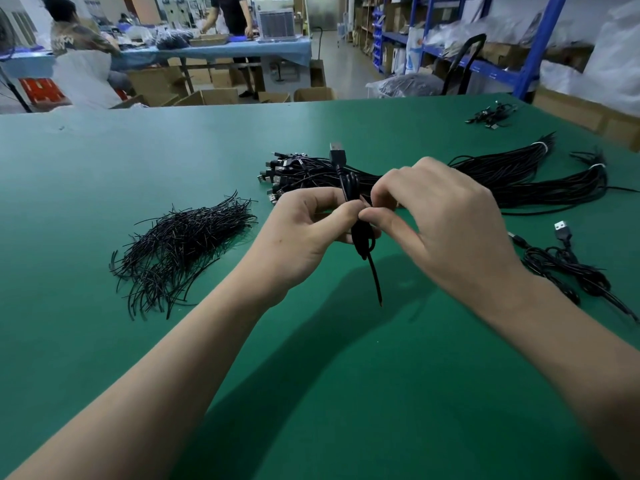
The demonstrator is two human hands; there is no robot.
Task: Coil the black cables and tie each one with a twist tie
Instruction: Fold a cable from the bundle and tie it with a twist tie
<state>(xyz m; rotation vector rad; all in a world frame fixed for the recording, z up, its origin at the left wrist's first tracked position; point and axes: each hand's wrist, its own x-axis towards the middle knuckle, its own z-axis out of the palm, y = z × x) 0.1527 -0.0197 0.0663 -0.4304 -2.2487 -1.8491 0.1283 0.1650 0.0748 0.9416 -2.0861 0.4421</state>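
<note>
Black and slim, the coiled cable hangs in the air above the green table, held between the two hands. Its long axis runs close to upright, with the USB plug at the top and a loose tail pointing down towards the person. The left hand curls round the coil's waist from the left. The right hand comes in from the right, thumb and forefinger pinching at that same waist, so both sets of fingertips meet there. Any twisting would probably turn about this point, across the long axis. The fingers cover the waist, so whether a tie is already wrapped there cannot be told. The pile of twist ties lies to the left, nearer the left hand. The bundle of straight cables lies behind the hands, partly hidden by them.
</note>
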